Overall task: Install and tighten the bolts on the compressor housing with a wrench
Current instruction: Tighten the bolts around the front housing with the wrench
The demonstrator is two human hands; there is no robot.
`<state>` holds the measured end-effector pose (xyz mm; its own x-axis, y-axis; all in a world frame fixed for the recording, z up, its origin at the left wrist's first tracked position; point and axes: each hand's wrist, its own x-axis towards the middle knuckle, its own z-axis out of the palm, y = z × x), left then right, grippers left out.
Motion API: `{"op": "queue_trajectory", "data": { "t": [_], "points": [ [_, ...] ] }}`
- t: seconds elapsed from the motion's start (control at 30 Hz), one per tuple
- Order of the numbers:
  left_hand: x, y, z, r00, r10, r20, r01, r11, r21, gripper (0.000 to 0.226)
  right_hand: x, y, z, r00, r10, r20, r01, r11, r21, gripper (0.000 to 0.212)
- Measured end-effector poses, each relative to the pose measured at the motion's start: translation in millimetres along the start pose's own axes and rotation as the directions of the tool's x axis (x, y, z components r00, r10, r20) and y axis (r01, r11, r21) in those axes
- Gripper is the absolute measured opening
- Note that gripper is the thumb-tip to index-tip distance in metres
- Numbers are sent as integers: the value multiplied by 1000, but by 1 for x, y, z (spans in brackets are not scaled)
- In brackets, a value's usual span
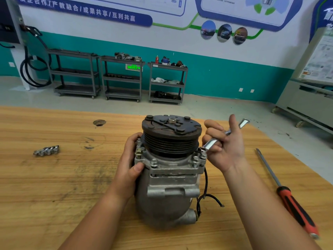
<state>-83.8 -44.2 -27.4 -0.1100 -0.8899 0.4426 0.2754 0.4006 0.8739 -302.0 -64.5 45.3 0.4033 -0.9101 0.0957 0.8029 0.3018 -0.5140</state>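
A grey metal compressor [169, 188] stands upright on the wooden table [54, 177], its dark ribbed pulley [171, 134] on top. Several bolts [154, 162] sit in the housing flange under the pulley. My left hand [129, 165] grips the flange's left side, thumb on the front. My right hand [223, 141] holds a shiny wrench [212, 142] in its curled fingers, thumb pointing up. The wrench's ring end [202, 149] sits at the flange's right corner beside a bolt [203, 155]. Its other end [243, 123] sticks out past the hand.
A small row of loose bolts [46, 150] lies at the table's left. A red-and-black screwdriver [288, 193] lies at the right edge. Black wires [207, 193] hang from the compressor's right side. Beyond the table stand several grey shelf carts [122, 78] against a teal wall.
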Motion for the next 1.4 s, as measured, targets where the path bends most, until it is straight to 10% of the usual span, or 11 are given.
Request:
{"op": "queue_trajectory", "data": {
  "t": [0.27, 0.57, 0.77, 0.97, 1.17, 1.4],
  "points": [
    [1, -1, -1, 1000, 5, 6, -5, 1000, 29, 101, 2, -4, 4, 975, 172, 138, -197, 961, 194, 60],
    [1, -4, -3, 1000, 13, 1, -13, 999, 41, 97, 2, -18, 20, 968, 244, 64, -216, 931, -295, 50],
    [2, -3, -3, 1000, 17, -2, -17, 998, 54, 96, -19, -3, 28, 982, -127, -143, 64, 922, -383, 58],
    [1, -3, -2, 1000, 8, -3, -8, 1000, 25, 98, -62, 25, 52, 771, -628, -104, 357, 562, -746, 59],
    [1, -2, -2, 1000, 4, -15, -3, 999, 41, 98, -81, 89, 63, 601, -791, 110, 381, 163, -910, 27],
    [0, -2, -3, 999, 25, -22, -23, 996, 83, 100, -91, 84, 69, 453, -848, 276, 603, 64, -795, 27]
  ]
}}
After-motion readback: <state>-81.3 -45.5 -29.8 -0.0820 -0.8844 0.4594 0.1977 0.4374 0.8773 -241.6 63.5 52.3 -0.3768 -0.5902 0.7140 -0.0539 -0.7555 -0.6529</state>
